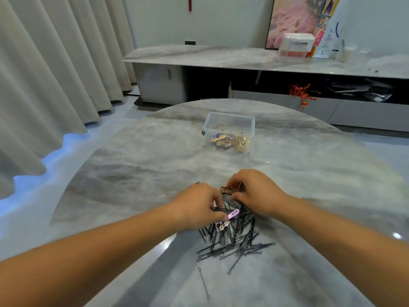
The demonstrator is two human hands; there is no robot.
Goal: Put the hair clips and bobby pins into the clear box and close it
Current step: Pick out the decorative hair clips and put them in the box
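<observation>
Round grey marble-patterned table (124, 173). Far side of centre: clear rectangular plastic box (230, 124), lid off, open top up, long axis roughly left-right. Inside it, a cluster of gold and dark hair clips (230, 140) on the floor of the box.

Near side: loose heap of thin black bobby pins (234, 242), axes crossing in all directions, many running near-far, several at the near edge lying left-right. One single black bobby pin (204, 283) lies apart, nearer the viewer, long axis near-far and slightly slanted.

Left hand (197, 207) on the left of the heap, fingers curled narrow at the pins; whether it pinches any cannot be told. Just beside its fingertips: lilac snap hair clip (234, 214), long axis slanting up to the right, and a small purple-and-white decorated hair clip (222, 225) lying on the pins.

Right hand (259, 193) at the far edge of the heap, fingers closed on a brown-bronze hair clip (228, 190).

Between hands and box, the table is bare. Behind: long low marble-topped cabinet (199, 56), beige curtains (44, 74).
</observation>
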